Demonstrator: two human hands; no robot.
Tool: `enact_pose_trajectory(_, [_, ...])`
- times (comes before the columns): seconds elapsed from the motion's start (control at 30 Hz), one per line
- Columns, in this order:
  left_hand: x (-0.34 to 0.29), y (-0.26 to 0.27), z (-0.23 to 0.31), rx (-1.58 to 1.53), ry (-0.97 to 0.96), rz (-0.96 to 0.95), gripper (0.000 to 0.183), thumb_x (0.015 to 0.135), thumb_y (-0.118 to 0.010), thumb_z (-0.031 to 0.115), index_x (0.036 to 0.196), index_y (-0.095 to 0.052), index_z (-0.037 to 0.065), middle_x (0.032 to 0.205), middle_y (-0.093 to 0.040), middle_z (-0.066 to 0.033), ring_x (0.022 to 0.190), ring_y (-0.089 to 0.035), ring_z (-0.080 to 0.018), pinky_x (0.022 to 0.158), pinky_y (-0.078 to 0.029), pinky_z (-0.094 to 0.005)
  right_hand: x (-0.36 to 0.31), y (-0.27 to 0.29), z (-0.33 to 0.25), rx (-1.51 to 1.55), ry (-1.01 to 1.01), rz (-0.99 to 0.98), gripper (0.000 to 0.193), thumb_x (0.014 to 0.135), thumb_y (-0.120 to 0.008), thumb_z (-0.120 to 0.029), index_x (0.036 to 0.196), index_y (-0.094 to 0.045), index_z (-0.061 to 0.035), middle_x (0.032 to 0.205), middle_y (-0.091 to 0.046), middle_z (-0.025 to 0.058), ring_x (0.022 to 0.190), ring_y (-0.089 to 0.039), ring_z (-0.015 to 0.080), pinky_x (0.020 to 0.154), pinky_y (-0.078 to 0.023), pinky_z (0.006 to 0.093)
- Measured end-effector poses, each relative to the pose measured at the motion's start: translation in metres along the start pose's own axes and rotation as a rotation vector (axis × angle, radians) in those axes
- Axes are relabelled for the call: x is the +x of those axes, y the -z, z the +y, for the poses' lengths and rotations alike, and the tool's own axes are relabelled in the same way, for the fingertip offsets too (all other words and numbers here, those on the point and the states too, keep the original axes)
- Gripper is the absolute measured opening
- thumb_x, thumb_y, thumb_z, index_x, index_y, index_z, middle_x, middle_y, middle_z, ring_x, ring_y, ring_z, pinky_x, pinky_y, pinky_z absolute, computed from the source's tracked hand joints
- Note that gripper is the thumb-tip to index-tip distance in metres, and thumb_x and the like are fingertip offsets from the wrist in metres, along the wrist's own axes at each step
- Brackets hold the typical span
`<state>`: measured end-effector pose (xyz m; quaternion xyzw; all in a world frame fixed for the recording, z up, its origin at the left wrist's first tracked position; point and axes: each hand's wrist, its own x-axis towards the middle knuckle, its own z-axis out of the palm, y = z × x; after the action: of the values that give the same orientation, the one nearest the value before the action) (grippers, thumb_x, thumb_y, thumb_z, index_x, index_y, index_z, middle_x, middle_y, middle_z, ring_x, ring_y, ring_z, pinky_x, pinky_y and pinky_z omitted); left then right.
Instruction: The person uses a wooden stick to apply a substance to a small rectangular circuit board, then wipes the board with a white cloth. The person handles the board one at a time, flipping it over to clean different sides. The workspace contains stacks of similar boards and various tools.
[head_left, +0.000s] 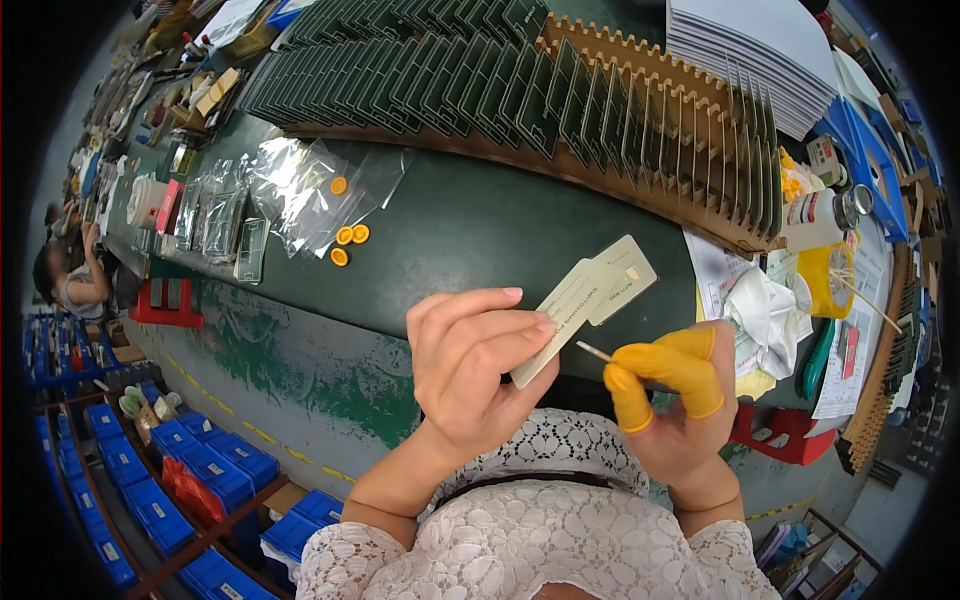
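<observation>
My left hand (474, 365) grips a flat, pale cream panel (590, 297) with stepped edges and printed markings, its face turned up toward me. Close to the panel's near edge, my right hand (682, 395) pinches a thin swab-like stick (594, 350) with a pale tip. Yellow finger cots cover its thumb and fingers. The stick's tip points at the panel, with a small gap between them. Both hands are raised over the near edge of a dark green work table (450, 220).
Brown slotted racks (640, 190) full of upright dark green boards span the back. Loose orange finger cots (345, 235) and clear plastic bags (300, 195) lie left. At right are a white bottle (812, 220), a yellow container (826, 282) and crumpled white cloth (765, 315). Blue bins (205, 465) stand lower left.
</observation>
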<state>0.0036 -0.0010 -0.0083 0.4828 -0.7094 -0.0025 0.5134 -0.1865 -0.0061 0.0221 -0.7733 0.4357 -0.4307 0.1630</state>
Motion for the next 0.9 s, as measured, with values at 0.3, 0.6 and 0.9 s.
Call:
enact_pose_trajectory(0.3, [-0.005,0.001,-0.009,0.036,0.066,0.061,0.036,0.062,-0.08,-0.005,0.091,-0.066,0.01,0.091,-0.07,-0.001,0.091,-0.067,-0.0246,0.083,-0.044,-0.0366,-0.001,0.002,0.052,-0.349,-0.049,-0.167,0.022,0.073,-0.077,-0.007,0.092,-0.066,-0.0048,0.083,-0.054,0.0068,0.077,-0.05,0.0268,0.071,-0.035,0.0389])
enact_pose_trajectory(0.6, [-0.004,0.0,-0.008,0.036,0.059,0.052,0.036,0.063,-0.081,-0.004,0.092,-0.066,0.01,0.091,-0.07,-0.0009,0.092,-0.066,-0.0245,0.083,-0.044,-0.0364,-0.006,-0.008,0.06,-0.41,-0.005,-0.22,0.021,0.07,-0.076,-0.006,0.085,-0.062,-0.002,0.086,-0.053,0.0091,0.08,-0.05,0.028,0.071,-0.036,0.0393])
enact_pose_trajectory(0.9, [-0.005,0.001,-0.008,0.004,0.046,0.042,0.034,0.062,-0.081,-0.002,0.091,-0.066,0.01,0.092,-0.071,-0.0018,0.091,-0.067,-0.0248,0.082,-0.043,-0.0361,0.002,0.003,0.039,-0.066,-0.158,-0.121,0.021,0.073,-0.078,-0.003,0.091,-0.066,-0.0023,0.08,-0.056,0.0077,0.074,-0.052,0.0235,0.067,-0.04,0.0346])
